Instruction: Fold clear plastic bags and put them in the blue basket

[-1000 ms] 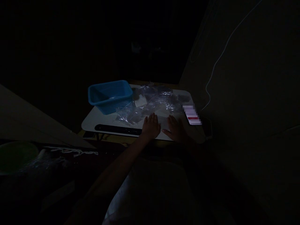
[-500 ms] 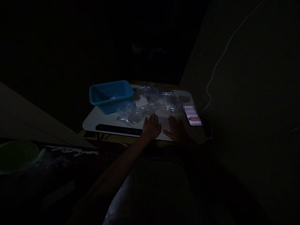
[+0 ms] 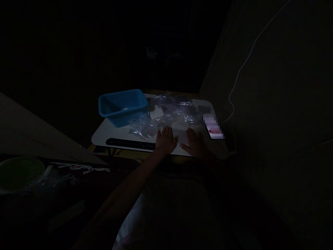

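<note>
In dim light, my left hand [image 3: 165, 141] lies flat near the front edge of a small white table [image 3: 104, 133], fingers stretched out and thumb apart. My right hand [image 3: 195, 143] rests a short way to its right, also flat with the thumb pointing toward the left one. Between and just beyond the hands lies a clear plastic sheet or bag [image 3: 179, 134], hard to make out in the dark. Crumpled clear plastic bags [image 3: 142, 126] spread over the table beyond my fingers. Among them sits a small whitish block-like piece [image 3: 156, 111].
A blue plastic basin [image 3: 122, 116] stands at the table's back left. A phone with a lit screen [image 3: 213, 127] lies at the right edge. A black slotted strip [image 3: 127, 143] runs along the front. A white cable [image 3: 238, 74] hangs by the right wall; a green basket [image 3: 20, 173] is lower left.
My left hand has slid slightly to the left, widening the gap between the hands. The right hand and the things on the table look almost the same.
</note>
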`<state>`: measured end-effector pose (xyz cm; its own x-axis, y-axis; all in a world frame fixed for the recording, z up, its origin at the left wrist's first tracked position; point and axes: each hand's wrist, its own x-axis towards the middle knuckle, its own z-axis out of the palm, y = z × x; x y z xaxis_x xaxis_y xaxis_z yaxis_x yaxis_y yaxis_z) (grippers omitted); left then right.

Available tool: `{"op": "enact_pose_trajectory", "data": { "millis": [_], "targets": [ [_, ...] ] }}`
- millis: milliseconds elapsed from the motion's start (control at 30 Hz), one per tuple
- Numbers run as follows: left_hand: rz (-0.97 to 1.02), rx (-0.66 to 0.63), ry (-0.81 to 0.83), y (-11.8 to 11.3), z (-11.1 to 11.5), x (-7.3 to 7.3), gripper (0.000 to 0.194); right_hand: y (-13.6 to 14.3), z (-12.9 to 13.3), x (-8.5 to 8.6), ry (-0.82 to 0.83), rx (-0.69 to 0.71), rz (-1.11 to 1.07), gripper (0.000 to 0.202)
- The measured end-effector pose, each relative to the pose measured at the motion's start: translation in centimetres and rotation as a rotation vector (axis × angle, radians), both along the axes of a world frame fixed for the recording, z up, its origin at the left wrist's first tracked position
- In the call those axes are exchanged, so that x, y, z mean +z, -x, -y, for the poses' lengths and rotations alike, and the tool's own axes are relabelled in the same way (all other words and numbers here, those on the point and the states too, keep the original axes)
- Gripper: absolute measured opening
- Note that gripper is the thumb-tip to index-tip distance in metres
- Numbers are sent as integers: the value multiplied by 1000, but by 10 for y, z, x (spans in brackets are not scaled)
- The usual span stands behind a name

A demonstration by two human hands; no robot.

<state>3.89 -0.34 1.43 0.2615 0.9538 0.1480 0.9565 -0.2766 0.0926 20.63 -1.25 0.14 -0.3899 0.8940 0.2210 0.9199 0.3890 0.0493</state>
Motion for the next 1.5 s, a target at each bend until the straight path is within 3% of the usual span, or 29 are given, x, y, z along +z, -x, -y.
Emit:
{"op": "enact_pose_trajectory", "data": {
  "millis": [367, 433, 600, 700, 933, 1233, 1500],
  "targets": [
    [-2, 102, -84, 3, 4, 4, 61, 3, 1, 1, 15, -15, -4, 71],
    [18, 25, -117, 1, 7, 8, 58, 3, 0, 1, 20, -16, -10, 71],
    [63, -314, -54, -24, 12, 19, 53, 3, 1, 0, 44, -16, 10, 63],
    [85, -383, 25, -43, 10, 19, 57, 2, 2, -1, 42, -15, 26, 59],
    [86, -315, 129, -48, 4, 10, 59, 5, 3, 3, 42, -30, 37, 63],
    [15, -172, 122, -24, -1, 7, 59, 4, 2, 3, 24, -29, 17, 67],
    [-16, -47, 0, 6, -4, 3, 55, 5, 3, 6, 25, -31, 16, 72]
  ]
}}
